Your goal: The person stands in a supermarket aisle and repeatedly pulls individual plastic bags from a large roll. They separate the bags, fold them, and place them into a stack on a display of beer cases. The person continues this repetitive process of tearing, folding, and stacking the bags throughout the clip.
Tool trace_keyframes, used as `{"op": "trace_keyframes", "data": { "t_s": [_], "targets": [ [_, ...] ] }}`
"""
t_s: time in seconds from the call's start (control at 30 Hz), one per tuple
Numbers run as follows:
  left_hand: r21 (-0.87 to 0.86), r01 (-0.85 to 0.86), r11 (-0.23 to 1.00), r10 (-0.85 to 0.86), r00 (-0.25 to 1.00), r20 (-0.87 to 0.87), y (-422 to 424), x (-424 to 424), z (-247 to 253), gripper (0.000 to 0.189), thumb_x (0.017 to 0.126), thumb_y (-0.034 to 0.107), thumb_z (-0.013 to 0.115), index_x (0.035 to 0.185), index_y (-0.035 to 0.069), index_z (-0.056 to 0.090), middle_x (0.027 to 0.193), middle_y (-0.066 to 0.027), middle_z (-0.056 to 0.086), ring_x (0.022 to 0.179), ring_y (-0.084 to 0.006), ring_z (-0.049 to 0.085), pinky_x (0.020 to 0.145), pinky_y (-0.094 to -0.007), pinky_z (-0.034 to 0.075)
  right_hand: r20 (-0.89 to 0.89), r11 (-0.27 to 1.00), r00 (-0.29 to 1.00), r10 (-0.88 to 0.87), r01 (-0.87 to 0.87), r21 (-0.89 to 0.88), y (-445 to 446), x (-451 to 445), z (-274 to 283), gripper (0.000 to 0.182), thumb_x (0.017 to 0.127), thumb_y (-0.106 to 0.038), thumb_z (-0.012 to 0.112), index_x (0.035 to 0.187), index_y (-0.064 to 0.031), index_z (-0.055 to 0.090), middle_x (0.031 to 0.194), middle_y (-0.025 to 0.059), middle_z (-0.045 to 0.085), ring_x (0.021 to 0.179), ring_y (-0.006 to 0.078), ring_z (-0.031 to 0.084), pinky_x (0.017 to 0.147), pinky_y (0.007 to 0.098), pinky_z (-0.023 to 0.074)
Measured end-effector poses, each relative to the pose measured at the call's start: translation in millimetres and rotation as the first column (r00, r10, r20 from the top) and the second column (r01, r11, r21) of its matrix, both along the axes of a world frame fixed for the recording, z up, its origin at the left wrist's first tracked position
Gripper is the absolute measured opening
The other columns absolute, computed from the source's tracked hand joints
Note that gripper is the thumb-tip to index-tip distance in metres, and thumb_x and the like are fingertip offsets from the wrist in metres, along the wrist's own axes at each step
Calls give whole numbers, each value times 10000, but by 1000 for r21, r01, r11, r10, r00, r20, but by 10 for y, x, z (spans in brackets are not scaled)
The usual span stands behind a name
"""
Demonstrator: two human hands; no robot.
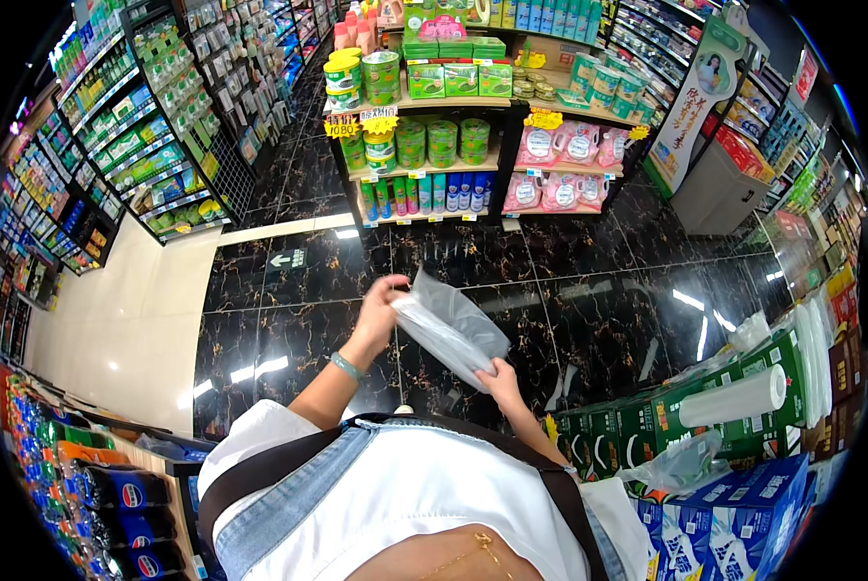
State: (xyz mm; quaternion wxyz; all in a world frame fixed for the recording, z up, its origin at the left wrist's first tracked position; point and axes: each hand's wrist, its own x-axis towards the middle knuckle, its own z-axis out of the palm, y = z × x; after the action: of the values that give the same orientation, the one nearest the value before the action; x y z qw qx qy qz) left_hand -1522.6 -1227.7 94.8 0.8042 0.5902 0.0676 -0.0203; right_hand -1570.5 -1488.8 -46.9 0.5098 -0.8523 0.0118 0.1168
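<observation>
A folded length of clear plastic film, perhaps flattened bags [448,334], stretches at a slant between my two hands above the dark floor. My left hand [383,309], a bangle on its wrist, is at the upper end; motion blur softens its fingers and that end of the plastic. My right hand [501,381] pinches the lower end between thumb and fingers. A thin loose sheet of the same plastic flares out on the far side. To my right, a roll of translucent plastic bags [732,398] lies on green cartons [666,410].
Ahead stands a display shelf [434,105] with green tins, spray cans and pink bottles. Blue cartons [724,516] are stacked at lower right, below a crumpled clear bag [677,465]. Soda bottles [125,486] fill a rack at lower left. A grey bin-like cabinet [721,192] stands right.
</observation>
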Motion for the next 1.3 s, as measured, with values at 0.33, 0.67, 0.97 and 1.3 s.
{"op": "trace_keyframes", "data": {
  "t_s": [0.33,0.67,0.97,1.3],
  "targets": [
    [908,-251,335,21,965,260,127,-119,-196,354,682,-32,570,1004,106,526,655,-154,572,654,-366,575,594,-425,451,-513,92,835,196,506,858,-121,100,287,225,840,-78,502,1052,-11,536,933,82,594,855,192,583,769,384,505],
    [-114,291,950,-294,956,-11,6,-160,-122,462,720,-84,558,1152,41,452,871,-48,593,769,-127,578,691,-264,471,-155,846,904,-399,428,318,-6,216,-218,137,724,-119,612,697,-26,516,647,64,559,563,192,524,515,321,429],
    [810,-360,463,271,928,258,459,17,-319,238,744,-6,588,971,60,561,655,-92,582,627,-197,596,596,-326,472,-217,283,915,340,120,952,-8,-81,755,171,833,-41,545,992,20,545,878,76,595,802,139,577,762,321,483],
    [156,373,914,-375,927,-21,226,-206,-57,126,716,13,659,840,21,633,785,-20,619,741,-103,573,716,-233,449,-216,689,751,-624,659,301,53,297,-137,124,673,16,562,785,-31,538,658,47,522,545,133,513,492,269,421]
  ]
}}
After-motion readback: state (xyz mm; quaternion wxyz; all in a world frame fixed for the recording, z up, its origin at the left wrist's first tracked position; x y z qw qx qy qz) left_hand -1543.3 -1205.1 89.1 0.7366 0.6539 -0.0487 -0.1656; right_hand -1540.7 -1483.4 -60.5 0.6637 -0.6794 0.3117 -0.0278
